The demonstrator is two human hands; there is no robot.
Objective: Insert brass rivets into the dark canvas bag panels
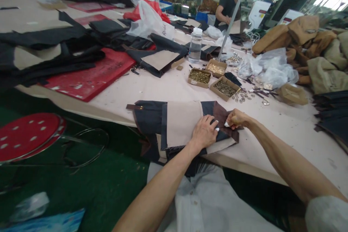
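Observation:
A dark navy fabric piece [148, 117] with a beige panel [182, 121] and a brown leather flap [220, 114] lies at the table's near edge. My left hand [204, 130] rests on it with fingers curled, white tape on the fingertips, pressing the fabric down. My right hand [236, 119] is closed in a pinch on the brown flap's edge, also with white tape on a finger. The two hands are almost touching.
Three small cardboard boxes of metal fittings [199, 77] stand beyond the fabric, with loose metal rings [243, 96] beside them. A plastic bottle [195, 45], red boards [95, 74], dark fabric piles [51, 56] and tan bags [307, 38] crowd the table. A red stool [27, 136] stands left. Another person [228, 5] works at the far end.

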